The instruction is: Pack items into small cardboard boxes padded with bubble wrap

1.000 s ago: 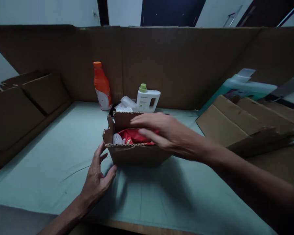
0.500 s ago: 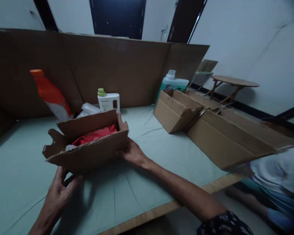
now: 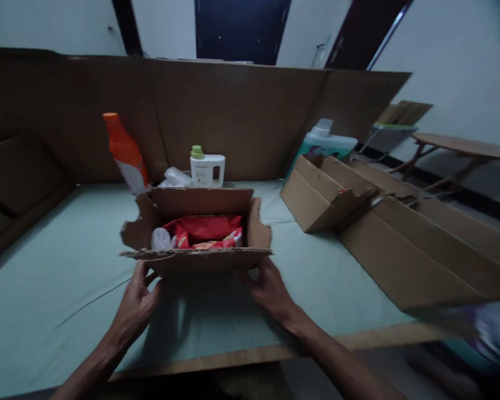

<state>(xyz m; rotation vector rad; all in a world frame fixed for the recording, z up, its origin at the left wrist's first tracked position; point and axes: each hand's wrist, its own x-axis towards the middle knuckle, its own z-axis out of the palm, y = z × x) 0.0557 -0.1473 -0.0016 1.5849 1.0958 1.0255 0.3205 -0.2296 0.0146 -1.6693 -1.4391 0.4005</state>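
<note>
A small open cardboard box (image 3: pixel 204 263) faces me squarely at the middle of the table, gripped from both sides. My left hand (image 3: pixel 139 297) is closed on its near left corner, thumb and fingers at the lower edge. At the near right corner, my right hand (image 3: pixel 271 291) holds the box, with its fingertips partly hidden beneath. Inside lie a red packet (image 3: pixel 208 226) and a crumpled piece of clear plastic (image 3: pixel 162 239). I cannot tell whether the box's underside touches the cloth.
Behind the box stand an orange bottle (image 3: pixel 127 153), a white jug with a green cap (image 3: pixel 207 169) and clear plastic (image 3: pixel 177 178). To the right are cardboard boxes (image 3: pixel 312 194) and a teal bottle (image 3: pixel 325 143). A cardboard wall (image 3: pixel 241 122) lines the back. A blurred person (image 3: pixel 491 339) is at lower right.
The box has turned from a slant to face me squarely, with both hands still on it. My view has swung left, so the surroundings appear farther right.
</note>
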